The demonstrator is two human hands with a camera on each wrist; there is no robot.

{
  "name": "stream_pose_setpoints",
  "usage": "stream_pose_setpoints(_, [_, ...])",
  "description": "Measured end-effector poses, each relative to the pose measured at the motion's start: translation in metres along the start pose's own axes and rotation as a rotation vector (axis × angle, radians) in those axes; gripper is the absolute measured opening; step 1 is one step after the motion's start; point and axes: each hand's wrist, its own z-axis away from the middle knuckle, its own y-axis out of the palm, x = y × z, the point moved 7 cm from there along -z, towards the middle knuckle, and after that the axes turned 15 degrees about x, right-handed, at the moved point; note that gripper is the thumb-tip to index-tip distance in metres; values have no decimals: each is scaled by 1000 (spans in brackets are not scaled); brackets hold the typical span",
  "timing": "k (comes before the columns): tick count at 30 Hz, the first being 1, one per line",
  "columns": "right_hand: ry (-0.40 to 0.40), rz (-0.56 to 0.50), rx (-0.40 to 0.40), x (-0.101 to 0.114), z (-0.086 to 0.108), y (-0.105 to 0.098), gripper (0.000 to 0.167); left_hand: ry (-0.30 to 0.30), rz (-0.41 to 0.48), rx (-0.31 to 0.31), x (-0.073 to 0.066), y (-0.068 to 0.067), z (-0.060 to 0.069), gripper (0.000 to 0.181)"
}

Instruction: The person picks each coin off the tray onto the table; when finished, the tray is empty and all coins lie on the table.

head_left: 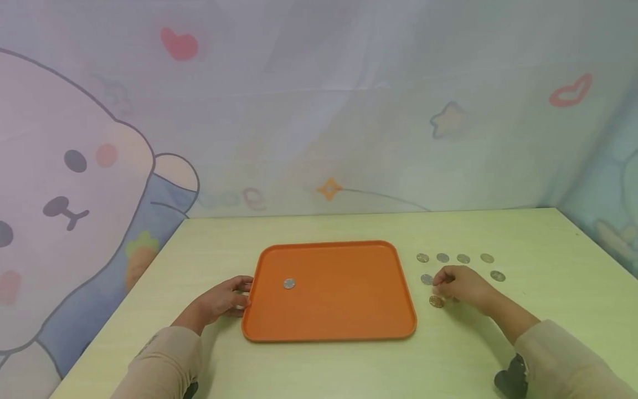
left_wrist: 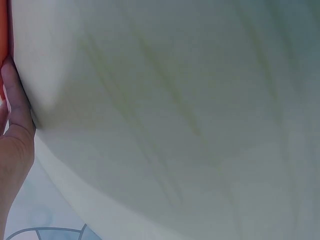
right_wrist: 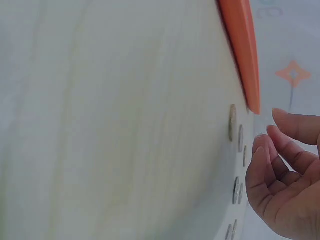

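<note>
An orange tray [head_left: 339, 310] lies flat, with one silvery coin [head_left: 289, 284] on its left part. At the tray's left edge, my left hand [head_left: 221, 302] rests its fingertips against the rim; in the left wrist view a straight finger [left_wrist: 17, 95] touches the orange edge. Over on the right, my right hand [head_left: 461, 285] hovers among loose coins, its fingers bent loosely. Closest to its fingertips are a silvery coin [head_left: 426, 279] and a copper-toned coin [head_left: 436, 301]. The right wrist view shows a gap between thumb and fingers of that hand [right_wrist: 285, 185], with nothing visible in it.
Behind the right hand, several coins form a row, among them one at the row's left end [head_left: 422, 257]. Another coin [head_left: 498, 275] lies right of the hand. The pale wooden table [head_left: 309, 368] meets a printed cloth backdrop [head_left: 309, 127] at the back.
</note>
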Motion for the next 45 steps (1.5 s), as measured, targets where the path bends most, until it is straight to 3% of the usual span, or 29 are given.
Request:
stream_pose_setpoints(10, [-54, -115, 3, 25, -11, 5, 22, -11, -8, -17, -1, -1, 1, 56])
stream_pose_setpoints(30, [-141, -283, -10, 64, -50, 42, 19, -13, -4, -21, -1, 1, 1, 56])
stream_pose_setpoints(36, [-140, -285, -9, 77, -63, 55, 20, -29, -3, -41, 1, 0, 0, 57])
stream_pose_setpoints(45, [-159, -266, 25, 95, -82, 79, 20, -13, -4, -19, -1, 0, -2, 57])
